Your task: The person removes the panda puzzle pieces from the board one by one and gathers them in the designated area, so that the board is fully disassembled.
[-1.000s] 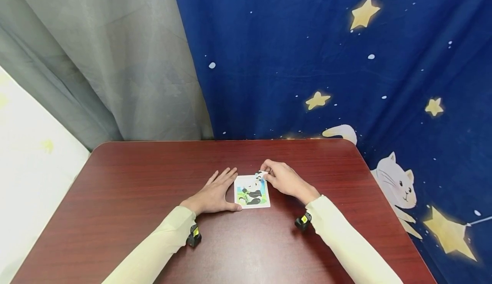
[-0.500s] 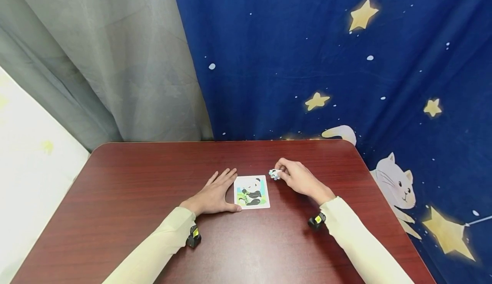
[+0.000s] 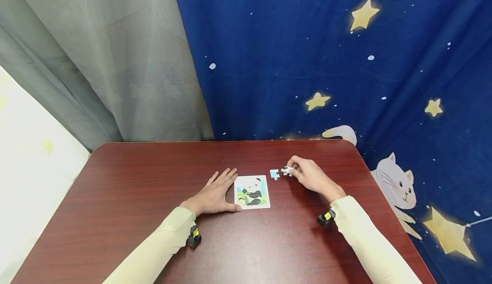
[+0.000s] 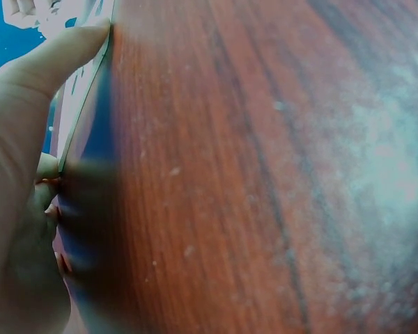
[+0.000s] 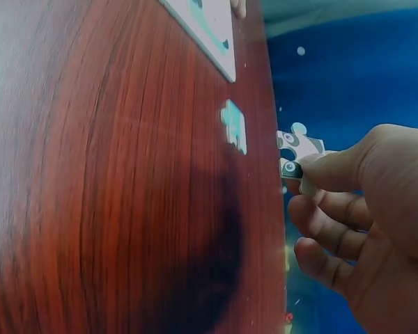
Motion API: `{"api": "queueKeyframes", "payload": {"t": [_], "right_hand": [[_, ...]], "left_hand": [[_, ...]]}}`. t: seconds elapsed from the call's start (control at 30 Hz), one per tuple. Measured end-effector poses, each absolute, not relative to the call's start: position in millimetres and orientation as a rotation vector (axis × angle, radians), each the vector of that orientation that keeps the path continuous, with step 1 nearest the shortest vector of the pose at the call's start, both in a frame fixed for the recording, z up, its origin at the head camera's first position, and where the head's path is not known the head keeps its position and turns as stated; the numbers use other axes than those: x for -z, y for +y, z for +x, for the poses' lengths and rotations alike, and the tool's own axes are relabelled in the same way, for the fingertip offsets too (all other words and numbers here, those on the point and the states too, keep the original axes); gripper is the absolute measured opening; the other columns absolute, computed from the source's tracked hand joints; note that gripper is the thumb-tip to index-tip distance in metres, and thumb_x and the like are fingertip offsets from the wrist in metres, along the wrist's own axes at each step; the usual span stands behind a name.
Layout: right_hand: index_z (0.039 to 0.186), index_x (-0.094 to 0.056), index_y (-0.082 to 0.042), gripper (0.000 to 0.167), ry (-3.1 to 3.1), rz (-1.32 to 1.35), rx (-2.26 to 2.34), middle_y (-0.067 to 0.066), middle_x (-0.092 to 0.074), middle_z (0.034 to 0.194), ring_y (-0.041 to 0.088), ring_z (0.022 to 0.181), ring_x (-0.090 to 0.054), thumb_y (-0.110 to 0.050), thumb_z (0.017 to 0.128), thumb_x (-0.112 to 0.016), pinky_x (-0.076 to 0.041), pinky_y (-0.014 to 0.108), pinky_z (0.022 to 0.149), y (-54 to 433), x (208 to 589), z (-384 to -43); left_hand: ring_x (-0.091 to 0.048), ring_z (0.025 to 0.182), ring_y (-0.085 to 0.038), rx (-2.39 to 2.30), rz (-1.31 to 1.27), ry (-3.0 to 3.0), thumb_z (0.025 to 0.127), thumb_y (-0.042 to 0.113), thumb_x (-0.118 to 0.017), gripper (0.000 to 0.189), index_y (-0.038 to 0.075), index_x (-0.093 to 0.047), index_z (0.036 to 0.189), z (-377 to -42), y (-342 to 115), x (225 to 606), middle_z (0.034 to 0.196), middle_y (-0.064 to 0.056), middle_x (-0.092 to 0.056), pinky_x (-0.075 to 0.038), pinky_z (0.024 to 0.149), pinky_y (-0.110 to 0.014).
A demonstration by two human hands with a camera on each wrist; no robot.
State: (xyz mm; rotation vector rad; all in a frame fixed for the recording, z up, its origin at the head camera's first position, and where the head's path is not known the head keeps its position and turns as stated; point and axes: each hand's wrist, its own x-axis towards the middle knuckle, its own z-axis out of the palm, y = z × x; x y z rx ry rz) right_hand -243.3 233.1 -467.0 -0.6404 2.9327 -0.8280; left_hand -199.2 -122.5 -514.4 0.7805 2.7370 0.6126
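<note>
A square panda puzzle board (image 3: 252,191) with a white border lies on the table. My left hand (image 3: 215,192) rests on the table at its left side, fingers spread, thumb touching the board's lower left corner. Between thumb and fingers, my right hand (image 3: 313,177) pinches a puzzle piece (image 5: 303,147) with the panda's eyes on it. The piece is right of the board, near the table surface; whether it touches cannot be told. A light-blue puzzle piece (image 3: 274,174) lies flat on the table between the board and my right hand.
The reddish-brown wooden table (image 3: 134,181) reaches back to a grey curtain (image 3: 153,62) and a blue starry curtain (image 3: 276,62). Each wrist carries a small black camera, the left camera (image 3: 194,236) and the right camera (image 3: 326,218).
My right hand has moved right, away from the board's upper right corner, carrying pieces. The light-blue piece is now let go on the table; the eyes piece stays pinched. My left hand is still.
</note>
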Motion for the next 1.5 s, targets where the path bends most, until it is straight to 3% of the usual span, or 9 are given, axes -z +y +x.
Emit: {"api": "queueKeyframes", "payload": {"t": [0.4, 1.03, 1.33, 1.5], "right_hand": [[0.105, -0.069, -0.01, 0.003, 2.893, -0.601, 0.814, 0.001, -0.073, 0.09, 0.012, 0.083, -0.063, -0.008, 0.102, -0.068, -0.053, 0.033, 0.079, 240, 484, -252], [0.099, -0.076, -0.013, 0.011, 2.981, -0.572, 0.701, 0.003, -0.067, 0.095, 0.019, 0.089, -0.067, -0.004, 0.097, -0.071, -0.055, 0.04, 0.08, 234, 495, -263], [0.129, -0.072, -0.01, 0.03, 3.043, -0.516, 0.843, 0.01, -0.065, 0.114, 0.018, 0.086, -0.063, -0.014, 0.1, -0.073, -0.052, 0.039, 0.076, 222, 476, -261], [0.13, -0.072, -0.011, 0.029, 3.05, -0.574, 0.881, 0.008, -0.065, 0.112, 0.016, 0.084, -0.06, -0.014, 0.101, -0.071, -0.048, 0.035, 0.075, 205, 445, -255]], "left_hand": [[-0.012, 0.17, -0.032, -0.623, 0.779, 2.734, 0.084, 0.069, -0.078, 0.117, 0.004, -0.029, 0.168, -200, -123, 516, 0.181, -0.008, -0.018, -0.008, 0.137, -0.06], [-0.009, 0.171, -0.028, -0.596, 0.765, 2.729, 0.085, 0.069, -0.077, 0.117, 0.006, -0.027, 0.17, -200, -122, 516, 0.182, -0.005, -0.014, -0.007, 0.138, -0.057], [-0.009, 0.17, -0.028, -0.594, 0.767, 2.726, 0.085, 0.069, -0.077, 0.116, 0.006, -0.026, 0.17, -199, -121, 516, 0.182, -0.006, -0.014, -0.008, 0.138, -0.057], [-0.01, 0.17, -0.029, -0.607, 0.765, 2.73, 0.085, 0.069, -0.077, 0.116, 0.005, -0.027, 0.169, -199, -121, 514, 0.182, -0.006, -0.016, -0.008, 0.138, -0.058]]}}
